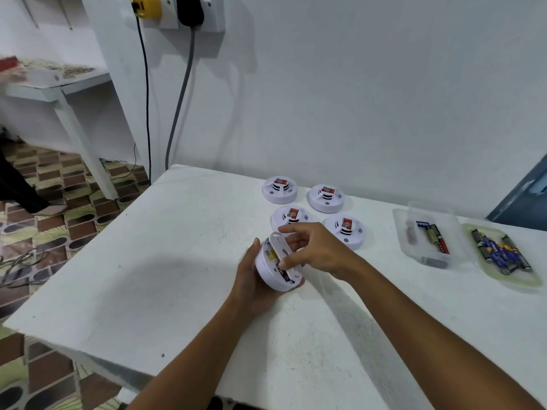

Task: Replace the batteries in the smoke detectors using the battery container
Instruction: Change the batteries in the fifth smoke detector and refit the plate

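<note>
At the far left we saw a patterned floor (pixel 59 202) and a white shelf (pixel 59 84), and two cables (pixel 165 113) hanging from wall sockets (pixel 177 10) down behind the white surface (pixel 177 291). Near the middle of that surface our left hand (pixel 251 279) cupped a smoke detector (pixel 273 276) from below, its grip curled around the white body, which was tilted on edge with the open back showing some parts inside. Our right hand (pixel 313 250) met it from the right, its grip pinching the white back cover (pixel 279 244), thumb on the near side and fingers over the far rim. Just beyond the hands four more smoke detectors (pixel 325 196) sat face up in two rows, each with a red label. Further right lay a clear battery container (pixel 426 235) holding a few batteries (pixel 435 238), and just beside it, at the far right, a clear lid (pixel 503 255) with a pile of blue batteries (pixel 500 250).
</note>
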`<state>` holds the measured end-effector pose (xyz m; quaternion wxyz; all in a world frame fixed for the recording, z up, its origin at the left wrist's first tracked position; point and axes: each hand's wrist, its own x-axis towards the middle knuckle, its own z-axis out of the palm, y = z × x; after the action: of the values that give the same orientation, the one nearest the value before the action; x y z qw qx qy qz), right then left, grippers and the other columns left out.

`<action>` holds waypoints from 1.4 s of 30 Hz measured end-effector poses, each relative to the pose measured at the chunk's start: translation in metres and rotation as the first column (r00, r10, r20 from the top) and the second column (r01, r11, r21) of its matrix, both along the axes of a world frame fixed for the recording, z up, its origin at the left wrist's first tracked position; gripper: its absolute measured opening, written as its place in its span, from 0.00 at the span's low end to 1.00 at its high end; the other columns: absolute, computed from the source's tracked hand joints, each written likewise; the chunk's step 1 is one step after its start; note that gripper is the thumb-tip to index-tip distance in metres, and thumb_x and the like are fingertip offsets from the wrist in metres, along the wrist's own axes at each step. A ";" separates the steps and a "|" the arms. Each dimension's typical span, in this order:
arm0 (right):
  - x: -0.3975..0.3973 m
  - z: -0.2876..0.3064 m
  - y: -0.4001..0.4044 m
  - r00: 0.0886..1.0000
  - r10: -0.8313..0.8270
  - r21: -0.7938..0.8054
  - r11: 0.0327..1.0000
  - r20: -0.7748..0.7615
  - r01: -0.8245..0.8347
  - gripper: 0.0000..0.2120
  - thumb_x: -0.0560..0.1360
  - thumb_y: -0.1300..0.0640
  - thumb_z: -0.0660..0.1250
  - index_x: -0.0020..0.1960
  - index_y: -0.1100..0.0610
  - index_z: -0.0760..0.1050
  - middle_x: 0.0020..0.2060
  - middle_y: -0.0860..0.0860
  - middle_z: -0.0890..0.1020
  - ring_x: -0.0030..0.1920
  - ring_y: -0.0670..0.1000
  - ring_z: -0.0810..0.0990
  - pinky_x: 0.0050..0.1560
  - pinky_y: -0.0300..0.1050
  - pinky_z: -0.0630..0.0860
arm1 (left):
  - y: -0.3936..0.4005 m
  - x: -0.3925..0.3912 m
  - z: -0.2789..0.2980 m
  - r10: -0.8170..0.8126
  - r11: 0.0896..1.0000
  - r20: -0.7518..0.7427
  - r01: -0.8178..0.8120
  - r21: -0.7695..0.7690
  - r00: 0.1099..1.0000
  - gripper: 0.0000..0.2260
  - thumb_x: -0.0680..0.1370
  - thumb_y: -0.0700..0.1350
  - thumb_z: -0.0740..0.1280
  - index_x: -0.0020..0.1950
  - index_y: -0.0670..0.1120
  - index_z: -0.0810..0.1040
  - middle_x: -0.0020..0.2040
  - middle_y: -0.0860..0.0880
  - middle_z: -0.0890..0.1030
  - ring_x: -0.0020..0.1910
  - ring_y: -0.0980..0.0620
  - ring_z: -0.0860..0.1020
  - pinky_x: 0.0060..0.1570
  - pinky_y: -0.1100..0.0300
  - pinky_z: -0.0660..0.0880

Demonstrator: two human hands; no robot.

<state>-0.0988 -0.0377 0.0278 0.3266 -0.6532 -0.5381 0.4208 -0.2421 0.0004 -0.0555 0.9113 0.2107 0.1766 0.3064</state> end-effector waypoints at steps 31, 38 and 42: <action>-0.005 -0.041 -0.019 0.992 -0.121 0.253 0.962 0.044 0.106 0.18 0.63 0.55 0.80 0.52 0.54 0.84 0.50 0.47 0.83 0.51 0.44 0.81 0.56 0.45 0.78 | 0.003 0.003 -0.004 -0.021 0.995 -0.101 0.010 -0.104 0.995 0.34 0.76 0.67 0.55 0.70 0.43 0.69 0.63 0.37 0.77 0.59 0.39 0.78 0.58 0.45 0.75; -0.015 -0.056 -0.031 0.988 -0.097 0.359 0.932 0.121 0.048 0.14 0.75 0.56 0.71 0.59 0.59 0.80 0.61 0.51 0.79 0.61 0.44 0.76 0.65 0.38 0.71 | 0.004 0.000 -0.009 0.028 0.994 -0.132 -0.042 -0.100 0.991 0.35 0.74 0.69 0.56 0.65 0.40 0.73 0.54 0.38 0.80 0.52 0.40 0.80 0.58 0.48 0.74; -0.023 -0.077 -0.044 0.969 -0.001 0.360 0.928 0.247 -0.091 0.26 0.78 0.55 0.62 0.74 0.59 0.64 0.73 0.47 0.63 0.75 0.42 0.57 0.76 0.39 0.51 | 0.005 -0.002 -0.010 0.017 0.990 -0.142 -0.037 -0.138 0.990 0.38 0.73 0.70 0.58 0.65 0.38 0.75 0.62 0.37 0.77 0.58 0.40 0.79 0.64 0.47 0.71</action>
<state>-0.1219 -0.0816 -0.0496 0.3655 -0.6142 -0.6582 0.2366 -0.2437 0.0055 -0.0658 0.9049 0.1649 0.2642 0.2901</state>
